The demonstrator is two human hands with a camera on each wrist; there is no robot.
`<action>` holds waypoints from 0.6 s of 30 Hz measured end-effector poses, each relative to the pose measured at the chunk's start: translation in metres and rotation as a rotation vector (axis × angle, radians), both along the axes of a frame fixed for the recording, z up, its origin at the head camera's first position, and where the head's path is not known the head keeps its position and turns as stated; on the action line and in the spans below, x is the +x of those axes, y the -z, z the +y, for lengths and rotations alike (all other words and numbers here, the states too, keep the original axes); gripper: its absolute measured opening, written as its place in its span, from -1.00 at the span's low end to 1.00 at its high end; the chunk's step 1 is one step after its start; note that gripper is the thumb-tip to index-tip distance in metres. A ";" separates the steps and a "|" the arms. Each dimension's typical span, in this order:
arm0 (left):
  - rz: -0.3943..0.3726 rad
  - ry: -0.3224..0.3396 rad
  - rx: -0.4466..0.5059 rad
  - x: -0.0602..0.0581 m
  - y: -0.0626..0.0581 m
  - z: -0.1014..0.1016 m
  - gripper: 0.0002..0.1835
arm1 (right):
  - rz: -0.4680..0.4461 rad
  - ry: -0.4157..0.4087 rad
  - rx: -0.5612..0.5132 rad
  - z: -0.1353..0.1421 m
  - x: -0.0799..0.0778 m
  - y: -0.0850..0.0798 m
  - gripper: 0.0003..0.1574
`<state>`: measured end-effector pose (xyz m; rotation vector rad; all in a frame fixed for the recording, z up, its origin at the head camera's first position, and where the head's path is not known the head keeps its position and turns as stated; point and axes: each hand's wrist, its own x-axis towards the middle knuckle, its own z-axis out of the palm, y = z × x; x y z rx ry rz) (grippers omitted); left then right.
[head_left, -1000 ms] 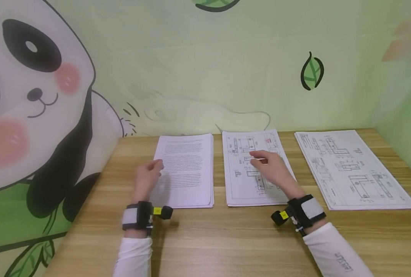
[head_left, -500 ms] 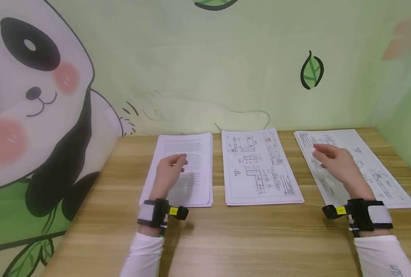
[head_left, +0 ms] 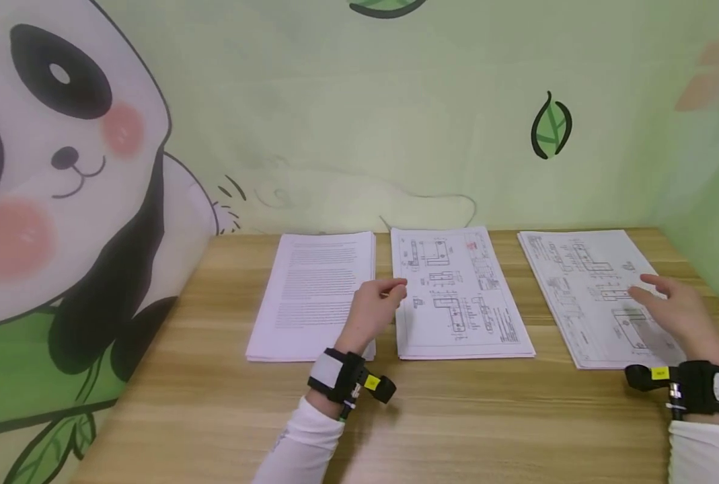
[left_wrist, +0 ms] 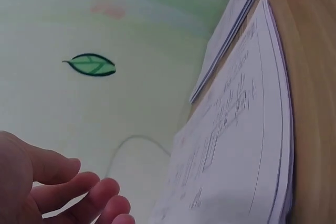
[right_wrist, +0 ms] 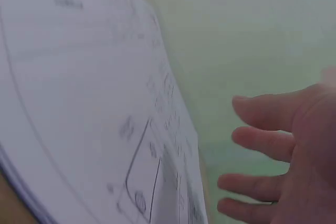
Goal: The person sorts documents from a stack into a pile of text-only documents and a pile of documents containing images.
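Three stacks of paper lie side by side on the wooden table. The left stack of printed text (head_left: 311, 296) is partly behind my left hand (head_left: 372, 310), which hovers over the gap beside the middle stack of technical drawings (head_left: 456, 289). That hand holds nothing; its fingers bend loosely in the left wrist view, above the drawing sheets (left_wrist: 236, 129). Over the right stack of drawings (head_left: 577, 282) my right hand (head_left: 680, 312) hovers, empty. Its fingers (right_wrist: 257, 187) are spread and fairly straight in the right wrist view, apart from the paper.
The wooden table (head_left: 456, 417) extends in front of the stacks. A light green wall cloth (head_left: 335, 121) with a printed panda (head_left: 111, 202) and leaves stands behind and to the left. Each wrist carries a strapped camera.
My left hand has moved right, from the text stack's left side toward the middle stack. My right hand has moved right, from the middle stack to the right one. The papers stay in place.
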<state>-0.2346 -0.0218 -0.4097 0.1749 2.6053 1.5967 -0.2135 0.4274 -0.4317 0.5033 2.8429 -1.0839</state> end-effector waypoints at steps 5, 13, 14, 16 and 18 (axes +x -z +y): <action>-0.035 0.055 0.056 0.010 -0.001 0.054 -0.64 | -0.065 0.096 0.020 0.026 -0.002 0.023 0.07; -0.162 0.217 0.133 0.037 0.017 0.136 -0.60 | -0.101 0.180 -0.030 0.018 0.004 0.014 0.01; -0.185 0.230 0.145 0.040 0.019 0.145 -0.59 | -0.101 0.186 -0.025 0.015 0.005 0.012 -0.01; -0.233 0.246 0.171 0.046 0.023 0.160 -0.57 | -0.099 0.203 -0.019 0.010 0.007 0.006 -0.04; -0.268 0.253 0.199 0.049 0.027 0.174 -0.54 | -0.092 0.223 -0.006 0.007 0.008 0.003 -0.07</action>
